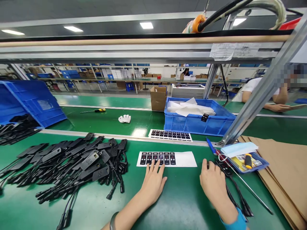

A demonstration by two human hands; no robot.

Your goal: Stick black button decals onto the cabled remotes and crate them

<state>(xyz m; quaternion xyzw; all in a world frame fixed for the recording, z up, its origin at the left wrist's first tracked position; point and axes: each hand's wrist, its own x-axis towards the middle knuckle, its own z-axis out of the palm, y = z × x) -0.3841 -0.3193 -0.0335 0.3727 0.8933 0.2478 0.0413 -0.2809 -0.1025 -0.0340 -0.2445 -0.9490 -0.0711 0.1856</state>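
Note:
My left hand (153, 180) lies palm down with its fingers spread, the fingertips at the lower edge of a white label sheet (185, 159). Several black labels (161, 158) with small printed marks are in a row on the left part of that sheet; its right part is bare. To the right, my right hand (212, 180) has its fingers curled down over a black cabled device (225, 167). Dark material shows between its thumb side and fingers, and the fingers hide part of the device. Black cables (240, 198) run from there toward the front.
A big pile of black cabled devices (93, 159) covers the left. Behind lie another label sheet (170, 135), a white glove (124, 118), a screwdriver (99, 110) and a blue bin (192, 124). A small tray (261, 164), metal rod (254, 191) and cardboard (285, 163) are at right.

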